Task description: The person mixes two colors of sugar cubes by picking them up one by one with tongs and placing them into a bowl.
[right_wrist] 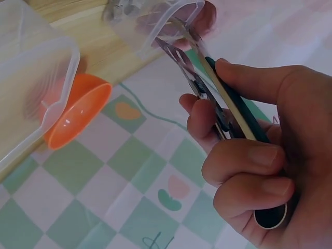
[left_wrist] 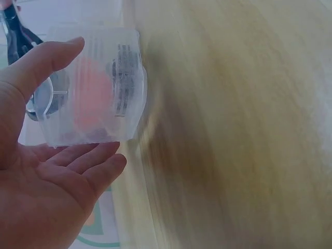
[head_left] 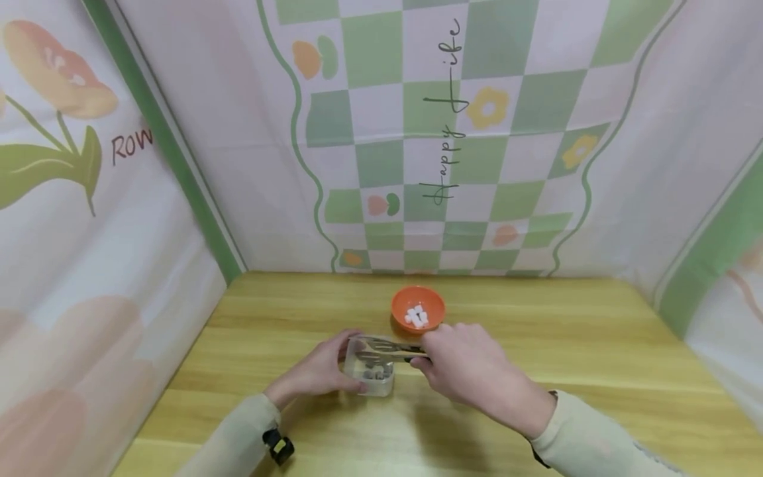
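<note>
My left hand (head_left: 324, 368) holds a small clear plastic container (head_left: 381, 387) by its left side, thumb and fingers on opposite walls. Several small dark cubes (head_left: 377, 372) lie inside; in the left wrist view they show blurred through the plastic. In my right hand (head_left: 477, 368) is a pair of metal tongs (right_wrist: 223, 93) with dark handles, fingers wrapped round them. The tongs' tips reach into the container's opening; whether they pinch anything cannot be seen. Just behind, an orange bowl (head_left: 401, 317) contains several white cubes (head_left: 417, 317).
Everything stands on a wooden table (head_left: 536, 331). A printed cloth (head_left: 381, 159) with green checks hangs behind it, and another cloth (head_left: 119, 265) hangs at the left. A clear plastic edge (right_wrist: 62, 98) fills the left of the right wrist view, in front of the bowl.
</note>
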A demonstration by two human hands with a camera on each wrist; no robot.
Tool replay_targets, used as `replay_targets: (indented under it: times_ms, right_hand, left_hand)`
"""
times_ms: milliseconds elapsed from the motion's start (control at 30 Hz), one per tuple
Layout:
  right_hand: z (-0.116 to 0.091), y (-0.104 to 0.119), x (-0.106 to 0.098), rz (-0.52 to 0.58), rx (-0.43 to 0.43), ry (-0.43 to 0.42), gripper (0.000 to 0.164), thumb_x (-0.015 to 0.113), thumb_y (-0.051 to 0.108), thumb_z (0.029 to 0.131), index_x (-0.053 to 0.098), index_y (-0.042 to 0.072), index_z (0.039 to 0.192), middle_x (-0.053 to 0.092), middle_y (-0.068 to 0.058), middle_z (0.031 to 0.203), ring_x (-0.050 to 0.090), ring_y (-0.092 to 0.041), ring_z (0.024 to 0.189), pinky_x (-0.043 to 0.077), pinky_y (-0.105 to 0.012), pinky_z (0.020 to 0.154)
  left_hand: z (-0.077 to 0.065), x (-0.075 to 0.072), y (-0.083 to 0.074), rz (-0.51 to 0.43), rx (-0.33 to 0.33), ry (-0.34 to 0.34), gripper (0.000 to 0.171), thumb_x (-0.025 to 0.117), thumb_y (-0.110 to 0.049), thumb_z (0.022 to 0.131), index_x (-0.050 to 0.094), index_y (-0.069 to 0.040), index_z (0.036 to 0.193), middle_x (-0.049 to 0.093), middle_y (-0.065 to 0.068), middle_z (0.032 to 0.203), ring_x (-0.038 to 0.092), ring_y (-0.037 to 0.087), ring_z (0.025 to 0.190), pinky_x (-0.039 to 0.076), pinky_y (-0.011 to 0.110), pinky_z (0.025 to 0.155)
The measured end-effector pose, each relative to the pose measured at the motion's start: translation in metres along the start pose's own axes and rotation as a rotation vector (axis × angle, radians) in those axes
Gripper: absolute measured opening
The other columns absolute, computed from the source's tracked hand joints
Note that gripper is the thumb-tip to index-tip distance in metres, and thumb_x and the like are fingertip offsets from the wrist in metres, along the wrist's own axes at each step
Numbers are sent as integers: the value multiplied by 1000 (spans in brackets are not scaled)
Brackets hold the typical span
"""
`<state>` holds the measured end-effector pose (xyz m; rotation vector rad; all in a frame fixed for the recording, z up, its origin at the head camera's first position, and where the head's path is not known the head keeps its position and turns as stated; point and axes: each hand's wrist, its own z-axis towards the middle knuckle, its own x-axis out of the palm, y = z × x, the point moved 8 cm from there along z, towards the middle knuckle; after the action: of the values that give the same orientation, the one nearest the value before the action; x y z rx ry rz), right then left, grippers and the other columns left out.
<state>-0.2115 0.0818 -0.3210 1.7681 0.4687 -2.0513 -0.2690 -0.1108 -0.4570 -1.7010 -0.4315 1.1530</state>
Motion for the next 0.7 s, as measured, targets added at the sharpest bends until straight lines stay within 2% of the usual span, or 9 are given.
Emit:
replay_targets:
  times_ms: [133, 300, 533, 700]
  right_hand:
    - [3, 1, 4, 0, -15, -6, 49, 80, 39, 94, 48, 22, 60, 43, 7, 55, 43, -11, 47, 44, -36, 42]
    - [10, 0, 9, 27, -25, 0, 50, 81, 39, 93, 49, 22, 58, 37, 8, 53, 40, -9, 46, 43, -34, 42]
    - [19, 5, 15, -2, -49, 28, 41, 83, 37, 91, 56, 21, 65, 46, 8, 56, 45, -11, 48, 47, -36, 45]
    - [22, 9, 16, -24, -84, -6, 39, 85, 35, 89, 58, 18, 67, 47, 7, 58, 45, -13, 48, 48, -37, 45]
  left_hand:
    - [-1, 0, 0, -4, -2, 9, 103, 94, -16, 76, 36, -6, 160, 61, 11, 142, 60, 30, 128, 50, 48, 109]
    - [-2, -1, 0, 7, -9, 5, 102, 95, -18, 77, 37, -7, 160, 60, 12, 144, 58, 31, 131, 48, 49, 110]
    - [-2, 0, 2, -7, -19, 12, 100, 94, -19, 78, 38, -7, 160, 58, 11, 146, 54, 33, 136, 43, 53, 115]
    - [-1, 0, 1, -12, -16, 12, 98, 94, -19, 78, 39, -7, 159, 58, 11, 146, 54, 32, 136, 42, 53, 116]
